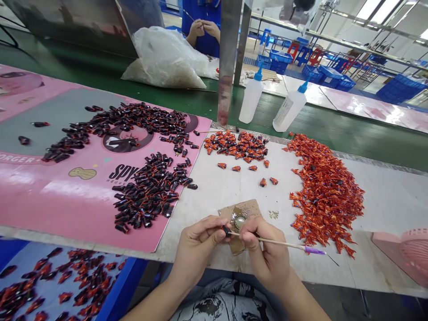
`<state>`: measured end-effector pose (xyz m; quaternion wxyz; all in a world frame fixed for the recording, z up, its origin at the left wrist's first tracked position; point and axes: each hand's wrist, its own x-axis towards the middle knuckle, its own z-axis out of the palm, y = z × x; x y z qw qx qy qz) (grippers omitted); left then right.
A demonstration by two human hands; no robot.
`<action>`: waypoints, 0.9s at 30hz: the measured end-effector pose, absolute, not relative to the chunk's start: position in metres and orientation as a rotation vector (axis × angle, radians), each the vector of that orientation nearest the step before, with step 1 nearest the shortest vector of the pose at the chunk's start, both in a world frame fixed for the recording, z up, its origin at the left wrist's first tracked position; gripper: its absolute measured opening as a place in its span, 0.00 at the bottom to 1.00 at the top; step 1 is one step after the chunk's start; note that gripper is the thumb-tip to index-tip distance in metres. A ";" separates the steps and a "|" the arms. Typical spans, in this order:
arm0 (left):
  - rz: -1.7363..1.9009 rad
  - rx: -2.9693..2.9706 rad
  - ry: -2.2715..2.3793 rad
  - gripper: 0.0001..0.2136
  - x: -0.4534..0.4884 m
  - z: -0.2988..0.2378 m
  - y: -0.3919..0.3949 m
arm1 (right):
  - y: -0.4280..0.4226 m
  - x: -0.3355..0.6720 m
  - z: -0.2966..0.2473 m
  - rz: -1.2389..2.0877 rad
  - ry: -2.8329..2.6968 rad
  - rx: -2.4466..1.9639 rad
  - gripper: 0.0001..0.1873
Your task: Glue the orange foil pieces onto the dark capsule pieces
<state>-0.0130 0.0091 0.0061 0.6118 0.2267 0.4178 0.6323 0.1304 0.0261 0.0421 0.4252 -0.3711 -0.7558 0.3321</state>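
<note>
The left hand (pixel 197 252) pinches a small dark piece (pixel 226 230) tight in its fingers. The right hand (pixel 267 261) holds a thin wood stick (pixel 274 242) like a pen, and the stick's tip meets the piece. Both hands stay close, which keeps the piece steady. Just under them lies a brown card (pixel 239 238) with a shiny round cap (pixel 240 221) on it.

On the white table (pixel 394 200), red pieces (pixel 326 196) lie in a big heap. More dark pieces (pixel 149 194) sit on a pink mat (pixel 40 191). Two white bottles (pixel 252 98) stand farther off. Past them, another person's hands (pixel 203 29) work, and blue crates (pixel 399 88) fill the room.
</note>
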 end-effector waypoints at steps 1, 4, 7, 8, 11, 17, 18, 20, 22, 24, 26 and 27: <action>1.460 0.525 0.963 0.11 -0.013 0.006 0.009 | 0.026 0.130 0.043 0.842 -1.903 -0.931 0.17; 1.448 0.511 0.967 0.11 -0.013 0.005 0.008 | 0.026 0.132 0.045 0.867 -1.902 -0.927 0.18; 1.422 0.463 0.966 0.13 -0.014 0.005 0.007 | 0.028 0.137 0.045 0.772 -1.892 -0.951 0.18; 1.414 0.446 0.963 0.13 -0.014 0.005 0.007 | 0.030 0.139 0.044 0.703 -1.915 -0.979 0.18; 1.405 0.421 0.959 0.14 -0.014 0.005 0.007 | 0.036 0.145 0.037 0.482 -2.066 -1.119 0.16; 1.393 0.457 0.962 0.13 -0.014 0.008 0.009 | 0.034 0.144 0.031 0.395 -2.086 -1.042 0.16; 1.389 0.468 0.956 0.13 -0.013 0.008 0.009 | 0.031 0.143 0.033 0.437 -2.035 -1.012 0.16; 1.381 0.491 0.956 0.13 -0.013 0.009 0.009 | 0.027 0.140 0.038 0.564 -1.930 -0.960 0.17; 1.367 0.514 0.967 0.13 -0.014 0.008 0.009 | 0.023 0.136 0.044 0.684 -1.844 -0.909 0.18; 1.354 0.544 0.977 0.12 -0.014 0.006 0.008 | 0.022 0.133 0.046 0.746 -1.794 -0.870 0.18; 1.352 0.581 0.986 0.11 -0.015 0.004 0.006 | 0.021 0.131 0.047 0.762 -1.782 -0.848 0.17; 1.350 0.599 0.989 0.11 -0.015 0.003 0.006 | 0.022 0.130 0.046 0.762 -1.784 -0.842 0.17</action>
